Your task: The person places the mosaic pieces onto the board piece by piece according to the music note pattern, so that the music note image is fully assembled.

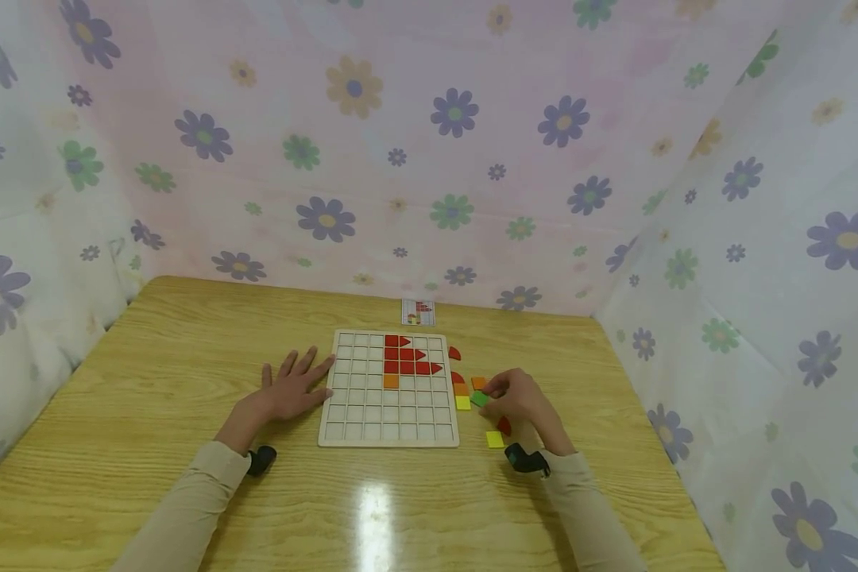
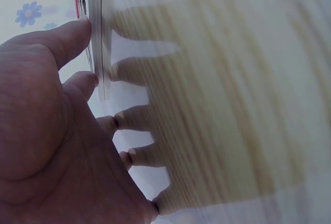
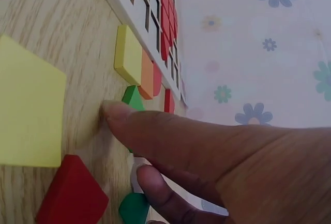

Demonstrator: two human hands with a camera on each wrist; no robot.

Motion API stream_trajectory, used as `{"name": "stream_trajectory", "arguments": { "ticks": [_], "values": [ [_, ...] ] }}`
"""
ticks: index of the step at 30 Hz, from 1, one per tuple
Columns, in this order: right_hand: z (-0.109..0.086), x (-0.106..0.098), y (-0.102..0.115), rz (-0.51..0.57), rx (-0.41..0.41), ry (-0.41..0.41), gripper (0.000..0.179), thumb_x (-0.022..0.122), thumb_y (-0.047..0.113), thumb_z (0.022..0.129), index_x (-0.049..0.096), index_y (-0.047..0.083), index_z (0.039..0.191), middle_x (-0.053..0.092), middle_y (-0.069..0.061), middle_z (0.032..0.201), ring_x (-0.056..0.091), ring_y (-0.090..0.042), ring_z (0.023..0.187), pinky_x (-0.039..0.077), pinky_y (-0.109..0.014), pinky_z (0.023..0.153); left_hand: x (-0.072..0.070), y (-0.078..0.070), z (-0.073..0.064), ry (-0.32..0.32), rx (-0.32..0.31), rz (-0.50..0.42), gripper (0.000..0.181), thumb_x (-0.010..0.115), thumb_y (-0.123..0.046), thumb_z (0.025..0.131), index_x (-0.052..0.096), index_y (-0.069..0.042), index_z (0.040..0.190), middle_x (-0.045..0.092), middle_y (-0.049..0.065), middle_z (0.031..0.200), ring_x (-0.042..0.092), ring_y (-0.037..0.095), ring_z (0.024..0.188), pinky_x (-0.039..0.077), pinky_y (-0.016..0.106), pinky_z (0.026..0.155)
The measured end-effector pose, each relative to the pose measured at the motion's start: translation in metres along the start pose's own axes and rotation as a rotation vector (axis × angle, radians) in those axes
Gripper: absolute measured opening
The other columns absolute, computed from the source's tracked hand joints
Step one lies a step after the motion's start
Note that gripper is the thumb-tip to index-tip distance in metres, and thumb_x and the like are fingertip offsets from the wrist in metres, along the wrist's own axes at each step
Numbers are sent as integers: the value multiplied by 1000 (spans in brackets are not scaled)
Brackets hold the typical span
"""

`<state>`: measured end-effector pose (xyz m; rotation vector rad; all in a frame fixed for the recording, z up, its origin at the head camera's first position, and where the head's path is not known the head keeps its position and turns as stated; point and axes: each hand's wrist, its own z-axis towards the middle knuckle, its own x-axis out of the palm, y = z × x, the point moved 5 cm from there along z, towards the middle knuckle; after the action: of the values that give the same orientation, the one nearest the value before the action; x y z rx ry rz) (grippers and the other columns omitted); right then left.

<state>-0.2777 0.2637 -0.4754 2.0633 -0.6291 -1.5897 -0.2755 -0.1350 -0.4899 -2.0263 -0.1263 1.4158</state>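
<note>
The wooden grid board (image 1: 388,443) lies flat, with red squares and pointed red tiles in stepped rows and an orange square (image 1: 391,381) below them. My left hand (image 1: 291,395) lies with fingers spread at its left side; in the left wrist view the thumb (image 2: 75,40) touches the board's edge (image 2: 98,43). Right of the board, my right hand (image 1: 520,397) pinches a green tile (image 1: 480,398) between thumb and fingertips, low over the table. The thumb partly hides that tile (image 3: 133,97) in the right wrist view.
Loose pieces lie right of the board: a yellow square (image 1: 462,403), an orange square (image 1: 478,383), a red rounded piece (image 1: 454,353), another yellow square (image 1: 495,439) and a red piece (image 1: 504,427). A pattern card (image 1: 418,312) lies behind the board. Flowered cloth (image 1: 372,159) surrounds the table.
</note>
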Motion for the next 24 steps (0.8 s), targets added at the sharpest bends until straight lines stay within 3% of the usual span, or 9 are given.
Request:
{"name": "stream_trajectory", "arguments": {
  "ticks": [8, 16, 24],
  "values": [
    [2, 1, 1, -7, -5, -11, 26, 87, 10, 77, 75, 4, 99, 67, -7, 92, 58, -20, 82, 50, -34, 74, 1, 0, 1, 4, -7, 19, 68, 50, -42, 107, 24, -12, 163, 4, 25, 169, -6, 55, 152, -9, 81, 108],
    [3, 9, 4, -30, -30, -29, 21, 88, 11, 78, 77, 5, 96, 70, -8, 96, 61, -21, 86, 54, -40, 80, 2, 2, 1, 11, -7, 15, 68, 49, -42, 107, 24, -12, 163, 3, 25, 169, -6, 54, 152, -10, 80, 109],
    [2, 12, 10, -32, -72, -61, 6, 80, 4, 84, 75, 3, 86, 69, -6, 83, 60, -19, 74, 53, -34, 70, 1, 1, 0, 14, -15, 27, 68, 49, -43, 107, 24, -13, 163, 3, 24, 169, -5, 54, 152, -8, 80, 109]
  ]
}}
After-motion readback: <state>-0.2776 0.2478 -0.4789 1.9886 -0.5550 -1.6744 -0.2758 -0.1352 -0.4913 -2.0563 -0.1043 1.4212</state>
